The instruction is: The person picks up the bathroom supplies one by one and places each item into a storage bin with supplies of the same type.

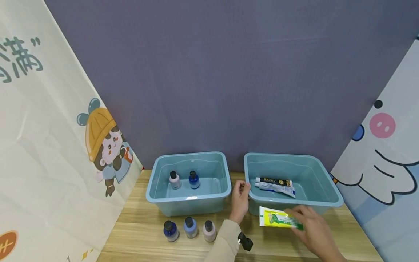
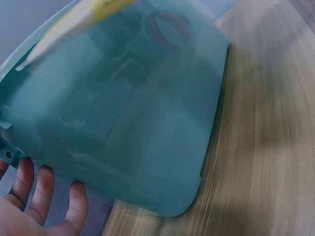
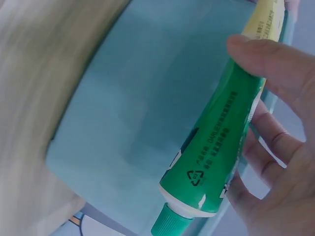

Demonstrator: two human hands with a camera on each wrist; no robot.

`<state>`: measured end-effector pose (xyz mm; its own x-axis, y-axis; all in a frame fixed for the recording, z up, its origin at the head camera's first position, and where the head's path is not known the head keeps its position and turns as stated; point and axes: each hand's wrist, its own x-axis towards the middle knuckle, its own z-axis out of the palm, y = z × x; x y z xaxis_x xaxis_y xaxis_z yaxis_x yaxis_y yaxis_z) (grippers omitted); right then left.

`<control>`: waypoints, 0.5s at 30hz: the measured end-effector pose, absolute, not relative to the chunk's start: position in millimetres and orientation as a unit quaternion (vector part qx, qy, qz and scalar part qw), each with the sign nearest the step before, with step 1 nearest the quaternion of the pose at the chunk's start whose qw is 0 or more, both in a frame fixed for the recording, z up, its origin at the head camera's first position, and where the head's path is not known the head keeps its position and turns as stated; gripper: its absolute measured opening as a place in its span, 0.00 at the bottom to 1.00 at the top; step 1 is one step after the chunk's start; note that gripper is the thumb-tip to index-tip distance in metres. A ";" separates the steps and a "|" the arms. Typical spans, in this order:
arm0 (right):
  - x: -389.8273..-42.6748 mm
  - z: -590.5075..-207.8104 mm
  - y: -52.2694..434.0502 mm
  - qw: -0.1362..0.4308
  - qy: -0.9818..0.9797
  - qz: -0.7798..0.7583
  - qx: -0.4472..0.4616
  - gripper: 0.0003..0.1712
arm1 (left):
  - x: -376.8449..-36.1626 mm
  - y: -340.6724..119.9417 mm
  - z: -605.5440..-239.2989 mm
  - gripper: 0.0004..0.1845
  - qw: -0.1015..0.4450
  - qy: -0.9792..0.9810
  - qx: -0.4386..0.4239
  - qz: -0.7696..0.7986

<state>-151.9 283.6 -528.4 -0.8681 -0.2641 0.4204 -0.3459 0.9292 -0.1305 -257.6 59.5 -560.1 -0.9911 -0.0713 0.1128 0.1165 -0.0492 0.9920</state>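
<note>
My right hand (image 1: 312, 227) pinches a green and yellow toothpaste tube (image 1: 278, 218) in front of the right-hand teal bin (image 1: 291, 157). In the right wrist view the thumb lies across the tube (image 3: 211, 142), its green cap pointing down. My left hand (image 1: 240, 200) grips the same bin's rim at its left front corner; in the left wrist view, fingers (image 2: 44, 187) curl at the bin's edge. Inside that bin lie a black toothpaste tube (image 1: 275, 181) and a white and blue one (image 1: 276, 188), side by side.
A second teal bin (image 1: 193, 202) stands on the left, holding a pink bottle (image 1: 175, 181) and a dark blue bottle (image 1: 194, 180). Before it on the wooden table (image 1: 131, 233) stand a dark blue bottle (image 1: 171, 231), a light blue bottle (image 1: 190, 228) and a pink bottle (image 1: 209, 231).
</note>
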 end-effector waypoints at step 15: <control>-150.9 -504.8 283.8 0.270 -0.940 0.101 0.183 0.41 | -258.6 58.8 -562.2 0.11 0.068 -0.683 -0.026 -0.727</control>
